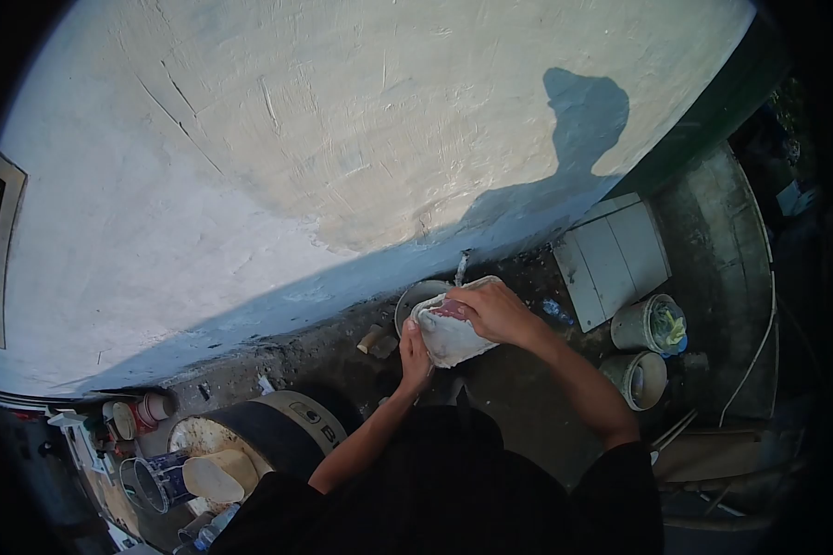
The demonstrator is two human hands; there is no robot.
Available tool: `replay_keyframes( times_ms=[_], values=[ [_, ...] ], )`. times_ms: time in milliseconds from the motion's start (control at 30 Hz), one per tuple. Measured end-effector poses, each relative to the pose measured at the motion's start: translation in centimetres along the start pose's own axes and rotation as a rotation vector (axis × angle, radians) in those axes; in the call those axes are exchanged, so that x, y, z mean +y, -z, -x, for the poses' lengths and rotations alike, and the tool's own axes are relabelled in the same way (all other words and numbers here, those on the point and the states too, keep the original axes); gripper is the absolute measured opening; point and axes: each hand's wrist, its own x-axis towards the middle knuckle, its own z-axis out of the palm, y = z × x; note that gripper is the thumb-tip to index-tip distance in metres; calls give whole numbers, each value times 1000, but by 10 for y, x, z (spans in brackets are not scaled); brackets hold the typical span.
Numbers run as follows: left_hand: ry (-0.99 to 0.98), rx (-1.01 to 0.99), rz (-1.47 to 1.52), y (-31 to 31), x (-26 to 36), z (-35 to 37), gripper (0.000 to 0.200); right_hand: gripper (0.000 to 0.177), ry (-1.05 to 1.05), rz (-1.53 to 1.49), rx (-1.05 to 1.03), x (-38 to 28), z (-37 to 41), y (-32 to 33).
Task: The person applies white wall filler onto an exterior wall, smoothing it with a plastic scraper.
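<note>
Both your left hand [416, 357] and right hand [496, 313] clamp fingers on a whitish container [455, 344], face toward you, long axis rising rightward.

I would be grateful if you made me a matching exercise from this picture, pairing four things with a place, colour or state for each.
Column one
1. Whitish container
2. Drum
3. Head-shaped shadow
4. Upper bucket on the right

Column two
A. Cast on the pale wall
B. Yellow-green stuff showing at its mouth
C. Dark side with a pale band
D. Held up in front of the person, at the left hand

Pairs: 1-D, 2-C, 3-A, 4-B
</note>
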Motion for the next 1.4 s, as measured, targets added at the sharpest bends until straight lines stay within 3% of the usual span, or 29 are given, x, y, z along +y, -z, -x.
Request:
replay_keyframes(
  times_ms=[233, 333, 533, 833, 1233, 1400],
  values=[
    [-9, 12, 56, -3, 3, 2, 40, 26, -35, 1, 50, 12, -10, -14],
    [12, 23, 77, 1, 4, -1, 40, 26, -68, -82, 6, 19, -13, -12],
    [50, 5, 89, 3, 5, -2, 41, 27, 58, 129, -156, 10, -14, -4],
    [76, 7, 111, 1, -5, 1, 43, 17, 42, 108, -278, 4, -22, 8],
    [114, -3, 174, -6, 6, 6, 42, 26, 126, 196, -520, -4, -29, 9],
    [89, 35, 106, -1, -12, 3, 43, 41, 128, 251, -672, 0, -43, 1]
  ],
)
